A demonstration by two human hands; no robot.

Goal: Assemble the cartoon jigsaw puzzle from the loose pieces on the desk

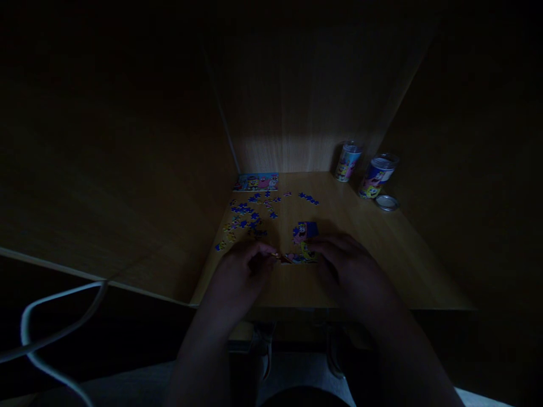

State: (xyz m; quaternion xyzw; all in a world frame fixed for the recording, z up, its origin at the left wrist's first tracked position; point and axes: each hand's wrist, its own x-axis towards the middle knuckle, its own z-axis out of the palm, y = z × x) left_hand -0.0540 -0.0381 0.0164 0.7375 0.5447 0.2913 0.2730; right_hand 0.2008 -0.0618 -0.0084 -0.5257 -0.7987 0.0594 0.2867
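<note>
On the wood-grained bench (339,212), flat knobbed pieces (242,209) lie scattered; the part-built puzzle (311,228) lies between the hands, the left hand (249,265) pinching a small piece (276,256) at its near left corner, the right hand (350,263) touching its right side, grip too dark to tell

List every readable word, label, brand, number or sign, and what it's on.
None readable.
Far can and near can: printed pictures; any lettering too small and dark to read.
Picture card: cartoon figures, no legible words.
Partly joined puzzle, loose pieces: printed, nothing legible.
Lid: no readable marking.
</note>
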